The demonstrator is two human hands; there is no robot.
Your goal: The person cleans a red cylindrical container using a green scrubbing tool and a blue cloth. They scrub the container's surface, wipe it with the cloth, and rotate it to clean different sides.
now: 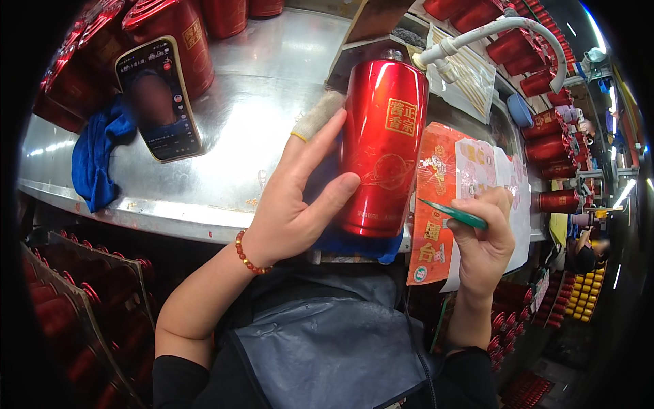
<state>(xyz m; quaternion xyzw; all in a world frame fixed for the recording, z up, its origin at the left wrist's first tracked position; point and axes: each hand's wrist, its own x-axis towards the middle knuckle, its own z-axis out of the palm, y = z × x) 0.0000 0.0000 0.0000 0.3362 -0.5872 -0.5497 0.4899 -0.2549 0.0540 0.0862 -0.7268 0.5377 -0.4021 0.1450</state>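
A glossy red bottle (385, 150) with gold lettering and a gold ringed-planet drawing lies before me, its neck pointing away. My left hand (293, 201) rests along its left side, thumb and fingers spread; a pale sleeve covers one fingertip. Pinched in my right hand (485, 238) is a slim green pointed tool (466, 216); its tip points left, close to the bottle's lower right side. Under that hand are an orange-red printed sheet (429, 235) and a white sheet with pinkish decals (511, 184). Blue cloth (361, 247) shows beneath the bottle's base.
A phone (160, 99) leans against red bottles (174, 41) at the left, beside a blue cloth (95, 160). Beyond the bottle are a pale curved pipe (490, 27), cotton-swab-like sticks (470, 85) in a bag and a blue bowl (519, 109). Racks (82, 273) of red bottles stand below left.
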